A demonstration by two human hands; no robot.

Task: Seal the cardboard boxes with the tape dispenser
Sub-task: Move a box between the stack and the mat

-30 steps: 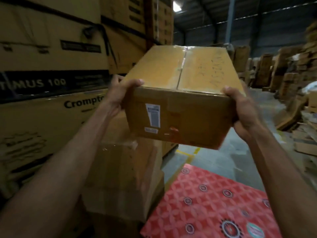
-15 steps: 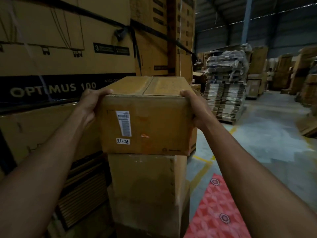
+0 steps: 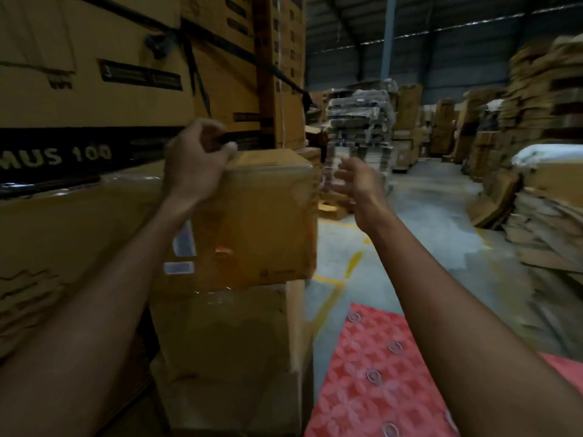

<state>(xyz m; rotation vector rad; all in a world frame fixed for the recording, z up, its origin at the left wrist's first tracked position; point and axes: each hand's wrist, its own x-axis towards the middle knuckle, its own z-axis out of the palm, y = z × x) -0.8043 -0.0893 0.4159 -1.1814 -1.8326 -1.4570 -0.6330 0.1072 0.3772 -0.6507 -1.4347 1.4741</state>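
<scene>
**Box stacked, no tape dispenser in sight**

Head view: a brown, matte cardboard box (image 3: 252,216) with a white label sits on a lower carton (image 3: 227,357). The left hand (image 3: 195,162) has its fingers curled at the box's top corner, grip unclear. The right hand (image 3: 356,184) has its fingers spread beside the box, holding nothing. The top seam is hidden, so taping likely remains.

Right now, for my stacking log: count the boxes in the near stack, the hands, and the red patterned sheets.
Boxes in near stack: 2, top box and lower box
Hands: 2, left hand and right hand
Red patterned sheet: 1
Total: 5
</scene>
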